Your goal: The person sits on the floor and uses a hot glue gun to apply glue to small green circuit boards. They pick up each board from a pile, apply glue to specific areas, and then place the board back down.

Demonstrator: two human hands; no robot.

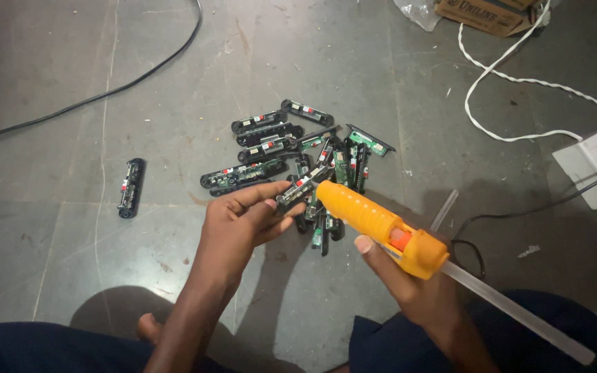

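Observation:
My left hand (243,220) grips a small black circuit module (303,188) with a green board, held just above the floor. My right hand (409,280) holds an orange hot glue gun (381,224), its nozzle touching the end of that module. A clear glue stick (513,311) pokes out of the gun's back toward the lower right. Right behind the held module lies a pile of several similar black and green modules (291,148) on the grey floor.
One module (130,187) lies alone at the left. A loose glue stick (443,209) lies right of the pile. A black cable (105,93) crosses the top left, a white cord (499,69) and cardboard box (485,14) top right, a white socket board (595,173) at right.

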